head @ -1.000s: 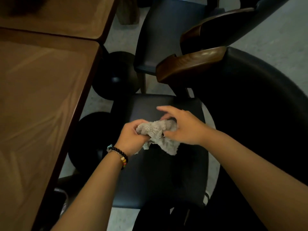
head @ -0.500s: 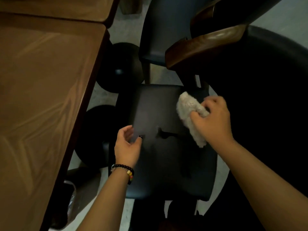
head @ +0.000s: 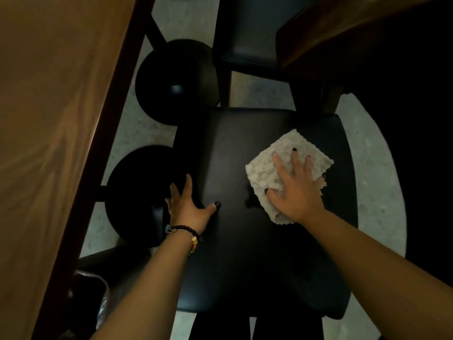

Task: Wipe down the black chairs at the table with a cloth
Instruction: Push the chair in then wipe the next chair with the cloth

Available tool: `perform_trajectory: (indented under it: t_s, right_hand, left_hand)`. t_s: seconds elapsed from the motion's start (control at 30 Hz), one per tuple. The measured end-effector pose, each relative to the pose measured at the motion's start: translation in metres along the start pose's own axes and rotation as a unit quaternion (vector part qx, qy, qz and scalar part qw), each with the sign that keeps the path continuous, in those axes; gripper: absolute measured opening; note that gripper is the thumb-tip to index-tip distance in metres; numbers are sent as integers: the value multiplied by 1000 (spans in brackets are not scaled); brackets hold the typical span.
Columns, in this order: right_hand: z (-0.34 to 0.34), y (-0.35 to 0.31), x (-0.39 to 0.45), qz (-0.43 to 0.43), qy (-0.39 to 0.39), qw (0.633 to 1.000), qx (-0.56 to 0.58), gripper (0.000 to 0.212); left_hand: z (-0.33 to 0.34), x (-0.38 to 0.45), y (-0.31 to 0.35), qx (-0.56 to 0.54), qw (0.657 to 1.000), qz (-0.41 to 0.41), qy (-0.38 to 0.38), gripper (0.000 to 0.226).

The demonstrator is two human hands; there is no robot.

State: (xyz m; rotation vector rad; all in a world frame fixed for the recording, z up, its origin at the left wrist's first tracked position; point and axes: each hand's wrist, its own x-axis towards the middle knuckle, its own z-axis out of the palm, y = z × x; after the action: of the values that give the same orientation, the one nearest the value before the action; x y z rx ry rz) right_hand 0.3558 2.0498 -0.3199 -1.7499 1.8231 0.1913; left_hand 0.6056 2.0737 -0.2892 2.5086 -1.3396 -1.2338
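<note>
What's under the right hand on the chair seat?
The cloth, spread flat on the black chair seat, lies under the right hand. The seat surface under the cloth is covered and cannot be seen.

Under the right hand (head: 295,192), part of the cloth (head: 289,153) is hidden. Left of the left hand (head: 188,207), its fingertips disappear over the dark seat (head: 245,253) edge.

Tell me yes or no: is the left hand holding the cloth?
No, the right hand presses the cloth flat; the left hand rests on the seat edge.
</note>
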Motion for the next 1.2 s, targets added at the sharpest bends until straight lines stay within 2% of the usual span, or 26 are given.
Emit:
perform_trajectory:
  t_s: [0.1, 0.17, 0.23, 0.3, 0.37, 0.43, 0.53, 0.57, 0.6, 0.63, 0.67, 0.7, 0.73, 0.8, 0.87, 0.93, 1.03, 1.13, 1.17, 1.2]
  right_hand:
    - [4, -15, 13, 35, 10, 999, 5, 88]
    - [12, -26, 16, 45, 48, 998, -17, 78]
    - [21, -36, 11, 35, 94, 995, -5, 68]
    - [29, -40, 3, 9, 108, 994, 22, 69]
    - [34, -39, -9, -23, 76, 997, -4, 77]
    - [36, -35, -25, -112, 15, 991, -71, 81]
    - [28, -21, -36, -278, -91, 948, -125, 93]
    - [18, -12, -29, -313, -113, 934, -127, 95]
    - [5, -8, -19, -321, -128, 935, -75, 89]
    - [-12, -4, -5, -300, -109, 948, 12, 76]
    - [-29, 2, 10, -238, -55, 962, 118, 62]
    - [-42, 13, 28, -159, 34, 971, 177, 54]
    - [-53, 20, 43, -87, 106, 971, 195, 52]
    - [-59, 31, 63, 25, 124, 987, 95, 57]
    - [-48, 37, 72, 62, 134, 986, 74, 59]
    - [-35, 28, 70, 63, 181, 976, 107, 57]
    - [-12, -6, 49, -8, 165, 979, 117, 55]
    - [15, -30, 14, -199, 39, 978, 41, 61]
    - [11, -28, 11, -249, 19, 968, 20, 62]
    - [1, -25, 18, -275, 38, 960, 36, 60]
  left_hand:
    - [2, 7, -2, 74, 997, 5, -16, 110]
    - [4, 11, -1, 111, 994, 1, -12, 112]
    - [5, 14, -1, 126, 992, 0, -10, 112]
    - [6, 14, -2, 133, 991, -1, -10, 112]
    - [6, 13, -3, 139, 990, 0, -6, 111]
    - [6, 12, -3, 142, 990, 1, -2, 111]
    - [6, 9, -7, 138, 990, -2, 18, 117]
    - [6, 9, -9, 136, 990, -4, 27, 120]
    - [5, 10, -11, 134, 990, -8, 33, 123]
    - [5, 12, -12, 131, 991, -16, 33, 127]
    - [5, 15, -13, 123, 992, -25, 29, 130]
    - [4, 18, -14, 111, 993, -31, 24, 132]
    - [5, 21, -15, 100, 994, -35, 20, 133]
    - [6, 23, -15, 99, 994, -37, 21, 134]
    - [8, 24, -15, 107, 993, -41, 23, 135]
    - [9, 24, -16, 107, 993, -45, 27, 135]
    - [9, 23, -16, 113, 992, -48, 31, 135]
    - [9, 21, -17, 112, 992, -43, 34, 133]
    - [9, 19, -17, 113, 992, -41, 36, 133]
    - [9, 19, -16, 116, 992, -39, 37, 133]
